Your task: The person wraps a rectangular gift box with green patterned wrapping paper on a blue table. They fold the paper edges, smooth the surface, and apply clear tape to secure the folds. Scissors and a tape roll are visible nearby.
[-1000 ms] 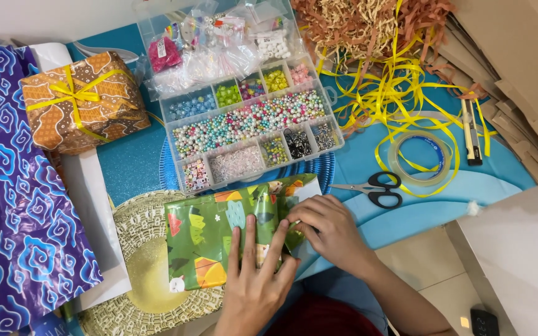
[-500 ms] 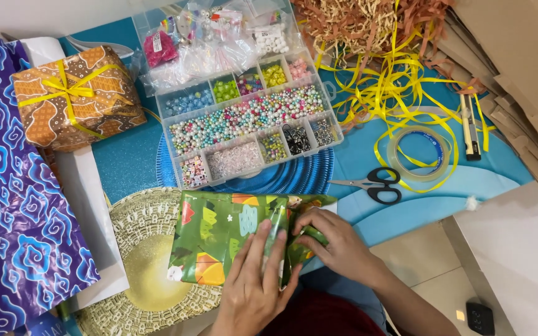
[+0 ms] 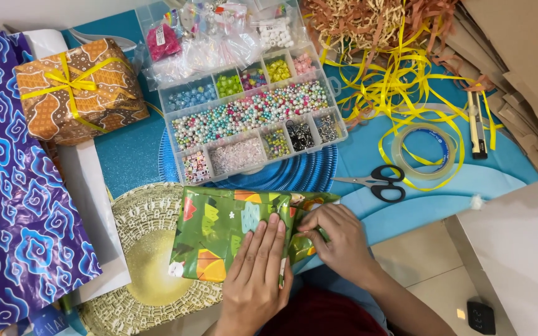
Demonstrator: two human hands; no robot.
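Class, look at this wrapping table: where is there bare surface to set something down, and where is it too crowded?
Free patches: the blue surface between the scissors and the table's near edge, and the glittery strip between the wrapped brown gift and the bead organiser. Crowded: the far right corner, under yellow ribbon, shredded paper and the tape roll.

A blue tabletop carries a bead organiser, scissors, tape roll, and a gold placemat near left.

You have a single view, worn on your head, looking almost straight down at the table from close above. Your fingers sit low in the frame; the table stretches away beyond them toward its top edge.
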